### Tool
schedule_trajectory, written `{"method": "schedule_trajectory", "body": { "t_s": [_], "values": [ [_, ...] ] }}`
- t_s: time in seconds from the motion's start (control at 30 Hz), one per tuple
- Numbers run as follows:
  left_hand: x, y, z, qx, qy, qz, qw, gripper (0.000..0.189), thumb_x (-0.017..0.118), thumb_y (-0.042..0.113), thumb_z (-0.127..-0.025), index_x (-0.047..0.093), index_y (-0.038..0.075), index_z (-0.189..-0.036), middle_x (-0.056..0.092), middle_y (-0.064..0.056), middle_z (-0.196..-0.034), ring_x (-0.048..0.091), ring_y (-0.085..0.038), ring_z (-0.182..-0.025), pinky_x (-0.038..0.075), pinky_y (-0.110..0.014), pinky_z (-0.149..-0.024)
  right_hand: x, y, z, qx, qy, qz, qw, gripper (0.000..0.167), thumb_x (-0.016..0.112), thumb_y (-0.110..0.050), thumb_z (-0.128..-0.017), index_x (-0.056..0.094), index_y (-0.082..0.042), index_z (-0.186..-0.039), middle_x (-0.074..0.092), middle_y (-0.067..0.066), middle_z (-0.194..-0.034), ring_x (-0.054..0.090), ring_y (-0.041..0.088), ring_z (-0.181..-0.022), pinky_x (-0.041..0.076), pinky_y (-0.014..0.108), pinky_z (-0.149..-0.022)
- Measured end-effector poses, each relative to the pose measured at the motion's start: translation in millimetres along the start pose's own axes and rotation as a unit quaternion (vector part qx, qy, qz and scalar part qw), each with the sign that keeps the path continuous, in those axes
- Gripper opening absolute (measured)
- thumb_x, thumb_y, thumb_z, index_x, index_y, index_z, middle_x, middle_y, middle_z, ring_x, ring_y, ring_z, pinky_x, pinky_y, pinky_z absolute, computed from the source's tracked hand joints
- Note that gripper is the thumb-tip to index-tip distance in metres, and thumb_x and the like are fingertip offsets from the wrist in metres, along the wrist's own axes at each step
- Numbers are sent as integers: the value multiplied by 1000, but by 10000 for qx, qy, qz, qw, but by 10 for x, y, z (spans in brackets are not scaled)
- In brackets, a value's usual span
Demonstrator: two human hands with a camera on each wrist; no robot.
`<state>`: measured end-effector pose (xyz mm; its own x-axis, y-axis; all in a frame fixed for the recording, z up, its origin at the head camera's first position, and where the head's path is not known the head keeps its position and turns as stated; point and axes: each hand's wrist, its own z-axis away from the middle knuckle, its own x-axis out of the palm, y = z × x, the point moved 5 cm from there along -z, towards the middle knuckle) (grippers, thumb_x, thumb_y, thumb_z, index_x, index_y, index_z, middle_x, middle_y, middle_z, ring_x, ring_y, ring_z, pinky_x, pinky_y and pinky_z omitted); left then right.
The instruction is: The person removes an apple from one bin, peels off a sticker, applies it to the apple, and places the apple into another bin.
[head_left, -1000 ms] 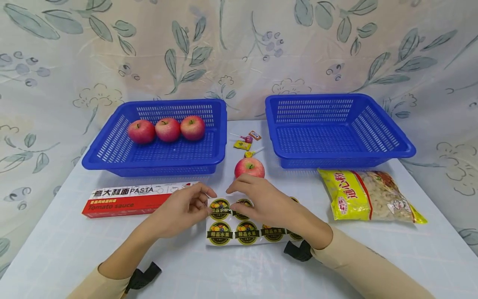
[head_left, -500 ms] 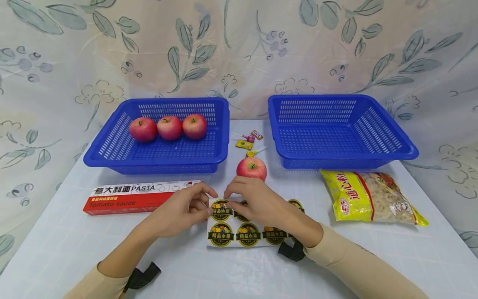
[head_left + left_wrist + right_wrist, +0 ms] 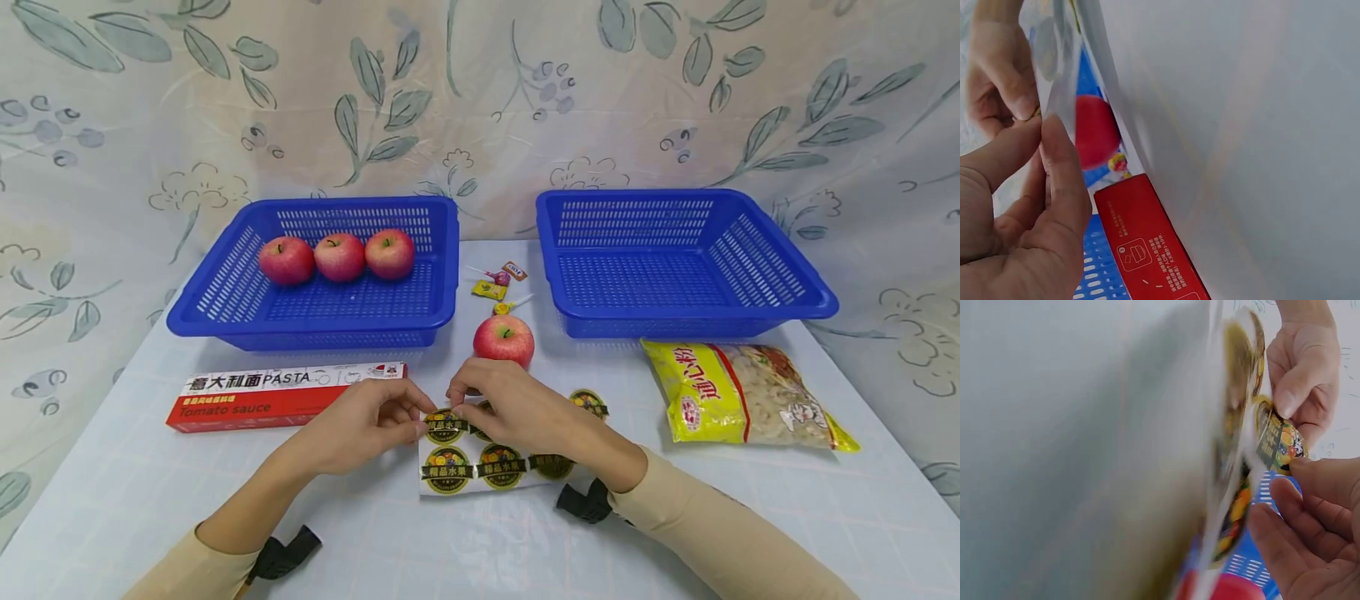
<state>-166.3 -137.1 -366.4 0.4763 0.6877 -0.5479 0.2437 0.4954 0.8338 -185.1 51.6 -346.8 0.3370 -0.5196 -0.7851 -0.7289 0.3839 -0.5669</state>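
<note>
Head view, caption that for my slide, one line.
Left hand and right hand grip a sticker sheet in front of an apple, a pasta box alongside.

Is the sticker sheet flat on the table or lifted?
Lifted, at least near the left hand: the left wrist view shows the red apple between the sticker sheet and the table.

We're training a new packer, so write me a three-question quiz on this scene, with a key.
1. Count: how many apples lie in the left basket?
2. True or false: the yellow pasta bag lies outside the right basket.
3. Choose: what does the left hand pinch?
A) the pasta box
B) the sticker sheet
C) a lollipop

Key: 1. Three. 2. True. 3. B.
</note>
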Motion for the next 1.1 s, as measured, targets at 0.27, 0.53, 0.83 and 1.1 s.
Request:
{"method": "schedule_trajectory", "body": {
  "t_s": [0.27,0.53,0.83,1.1],
  "values": [
    [-14,-18,4,-93,9,-487,9988,33,84,24,-86,72,6,-111,64,2,-86,62,-12,-76,54,-24,-66,-188,-2,43,13,344,-181,9992,5,64,-7,-101,61,-11,-103,66,-2,-99,66,8,-98,56,24,-92],
    [6,207,-77,468,610,-1487,9859,35,78,43,-91,70,20,-116,56,6,-84,52,-8,-70,45,-25,-64,-389,75,164,258,305,-147,9991,6,67,-9,-99,62,-12,-101,69,-2,-95,70,8,-94,58,25,-87],
    [84,436,-430,1239,959,-1394,9778,5,72,16,-95,71,19,-98,59,11,-80,53,-7,-69,47,-24,-61,-517,193,250,229,497,-83,9985,8,69,-6,-97,64,-12,-100,69,-2,-93,70,9,-94,59,29,-87],
    [199,412,-616,1294,1163,-1672,9704,6,72,11,-93,70,17,-90,61,4,-85,53,-10,-72,48,-25,-65,-543,323,289,65,843,364,9958,12,73,-7,-95,65,-9,-104,67,-1,-97,66,15,-91,60,38,-82]
  ]
}}
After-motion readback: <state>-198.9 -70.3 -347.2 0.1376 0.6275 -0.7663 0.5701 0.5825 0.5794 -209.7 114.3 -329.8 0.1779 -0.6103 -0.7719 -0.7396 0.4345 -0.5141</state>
